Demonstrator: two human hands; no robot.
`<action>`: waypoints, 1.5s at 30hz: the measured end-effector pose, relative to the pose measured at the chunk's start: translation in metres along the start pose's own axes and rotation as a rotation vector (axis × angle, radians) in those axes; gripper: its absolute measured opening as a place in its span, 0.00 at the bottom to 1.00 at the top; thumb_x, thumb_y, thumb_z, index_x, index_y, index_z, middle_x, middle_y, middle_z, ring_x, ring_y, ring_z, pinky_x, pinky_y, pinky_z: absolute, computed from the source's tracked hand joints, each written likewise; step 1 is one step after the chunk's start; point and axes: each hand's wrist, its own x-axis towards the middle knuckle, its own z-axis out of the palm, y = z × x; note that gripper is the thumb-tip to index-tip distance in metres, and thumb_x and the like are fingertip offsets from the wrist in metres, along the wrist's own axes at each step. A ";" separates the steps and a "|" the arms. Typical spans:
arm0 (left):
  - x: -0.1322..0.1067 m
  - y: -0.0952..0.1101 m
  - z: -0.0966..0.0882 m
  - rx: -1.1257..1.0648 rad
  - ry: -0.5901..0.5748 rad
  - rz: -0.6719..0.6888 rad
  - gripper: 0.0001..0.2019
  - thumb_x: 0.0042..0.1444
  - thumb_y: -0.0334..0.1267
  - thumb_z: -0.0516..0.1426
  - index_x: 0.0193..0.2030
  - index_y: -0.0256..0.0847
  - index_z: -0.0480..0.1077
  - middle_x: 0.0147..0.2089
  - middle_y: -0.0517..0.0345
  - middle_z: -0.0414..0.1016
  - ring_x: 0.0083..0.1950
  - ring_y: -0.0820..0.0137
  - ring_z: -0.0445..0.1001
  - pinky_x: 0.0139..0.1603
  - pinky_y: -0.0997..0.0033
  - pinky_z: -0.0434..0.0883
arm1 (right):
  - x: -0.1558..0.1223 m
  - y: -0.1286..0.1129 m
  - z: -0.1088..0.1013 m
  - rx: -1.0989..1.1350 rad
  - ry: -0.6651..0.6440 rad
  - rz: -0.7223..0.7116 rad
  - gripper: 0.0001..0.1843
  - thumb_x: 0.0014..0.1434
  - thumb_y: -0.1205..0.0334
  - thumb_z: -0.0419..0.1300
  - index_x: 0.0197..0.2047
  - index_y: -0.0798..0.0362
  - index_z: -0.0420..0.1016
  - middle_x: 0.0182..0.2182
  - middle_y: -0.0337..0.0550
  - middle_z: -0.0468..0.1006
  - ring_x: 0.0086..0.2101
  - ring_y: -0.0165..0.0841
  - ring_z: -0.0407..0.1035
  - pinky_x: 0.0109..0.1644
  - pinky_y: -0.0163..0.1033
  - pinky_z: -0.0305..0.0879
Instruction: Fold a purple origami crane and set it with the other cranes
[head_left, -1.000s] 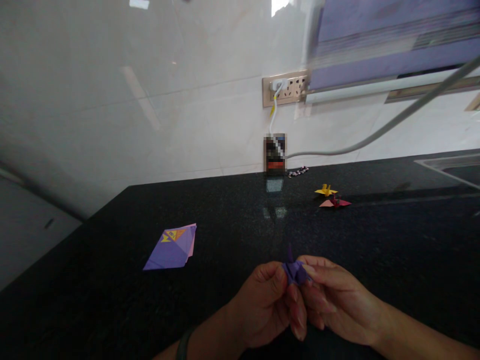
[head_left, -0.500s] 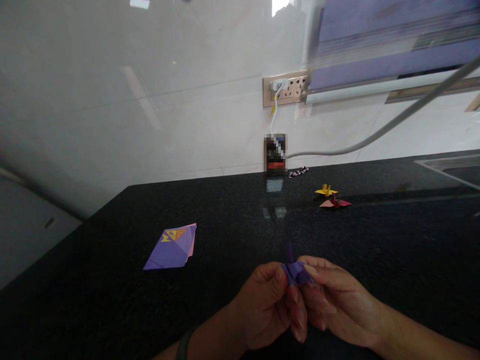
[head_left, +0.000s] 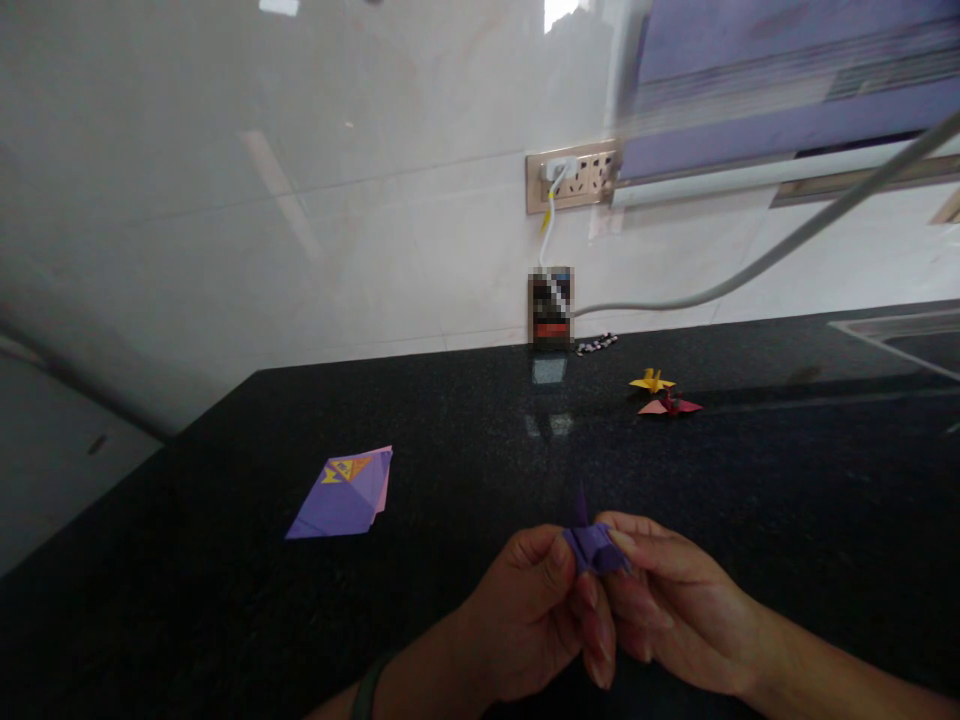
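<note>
Compared with a moment ago, the small folded piece of purple paper (head_left: 592, 545) shows a little more of its flap below the right thumb, while both hands stay nearly where they were; that suggests fine shaping by the fingertips rather than any larger move. The left hand (head_left: 517, 620) pinches the paper's left side between thumb and fingers, and the right hand (head_left: 686, 605) grips its right side, so the piece sits between them above the black speckled countertop (head_left: 465, 430), a thin purple point standing up. A flat purple sheet with a yellow-and-orange mark (head_left: 337, 510) lies off to the left; a yellow folded-paper bird (head_left: 652, 382) and a red-and-pink one (head_left: 679, 405) rest farther back, unmoved.
</note>
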 end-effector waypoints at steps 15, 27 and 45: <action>0.001 0.001 0.004 0.021 -0.029 0.022 0.15 0.55 0.41 0.49 0.26 0.31 0.69 0.19 0.54 0.71 0.18 0.75 0.70 0.13 0.83 0.64 | -0.001 0.001 -0.002 0.033 -0.011 -0.002 0.10 0.57 0.62 0.50 0.27 0.58 0.66 0.09 0.31 0.58 0.11 0.23 0.56 0.17 0.28 0.61; 0.004 0.010 -0.009 0.065 0.121 -0.009 0.20 0.55 0.41 0.46 0.20 0.30 0.67 0.12 0.58 0.63 0.12 0.77 0.62 0.13 0.80 0.61 | 0.004 -0.002 0.002 0.035 0.033 -0.035 0.11 0.56 0.63 0.51 0.24 0.57 0.65 0.12 0.30 0.55 0.12 0.20 0.45 0.18 0.28 0.60; -0.002 0.035 -0.002 0.021 0.162 0.097 0.14 0.56 0.35 0.45 0.21 0.37 0.61 0.12 0.65 0.56 0.12 0.80 0.51 0.14 0.81 0.55 | 0.003 -0.007 0.002 0.084 0.054 -0.062 0.12 0.54 0.64 0.51 0.21 0.56 0.67 0.13 0.31 0.54 0.14 0.21 0.45 0.17 0.28 0.57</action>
